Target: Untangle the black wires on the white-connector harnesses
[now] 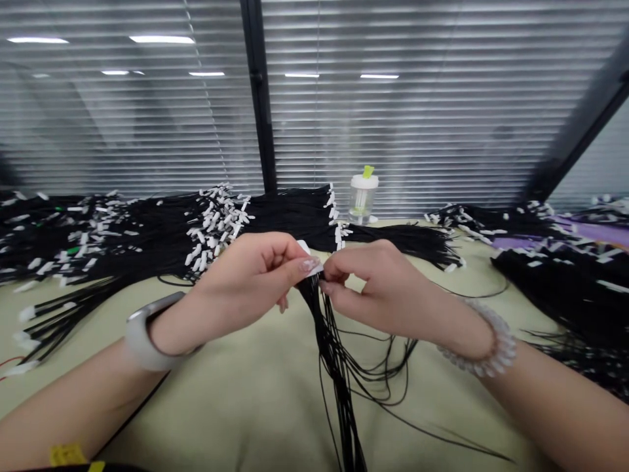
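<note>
My left hand [258, 272] is closed, with thumb and fingers pinching a small white connector [314, 269] at mid-view. Just right of it, my right hand [378, 285] is closed too, its fingertips pinched at the top of the black wires [327, 334] beside the connector. The exact spot they grip is partly hidden by the fingers. From between both hands the wires hang down as a loose bundle toward the bottom edge, and several strands curl off to the right over the table.
Piles of black cables with white connectors [216, 223] line the back and left. Another dark cable pile [580, 295] lies at right, near a purple sheet [590, 231]. A clear jar with a white lid [364, 196] stands before the window blinds [442, 118]. The tabletop [236, 387] is pale green.
</note>
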